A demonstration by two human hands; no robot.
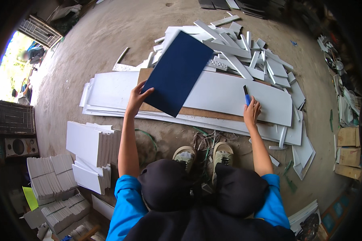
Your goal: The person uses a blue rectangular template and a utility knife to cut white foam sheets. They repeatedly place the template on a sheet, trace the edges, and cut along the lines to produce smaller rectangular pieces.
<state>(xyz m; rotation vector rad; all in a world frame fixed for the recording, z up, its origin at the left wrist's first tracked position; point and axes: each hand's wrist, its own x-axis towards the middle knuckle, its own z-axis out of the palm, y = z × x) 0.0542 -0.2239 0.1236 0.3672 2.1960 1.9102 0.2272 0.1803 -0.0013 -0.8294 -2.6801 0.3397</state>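
Daylight glares, blown out, through an opening between nine and ten o'clock, brightening the floor beside it; fisheye distortion curves the margins into black, and detail softens toward two o'clock.

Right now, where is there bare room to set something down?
Mostly bare floor lies left, between the doorway and the white sheets, and right, between the offcut pile and cardboard boxes. It's crowded at lower left, with stacked white panels, and across the pile, partly hidden by the blue panel in the left hand.
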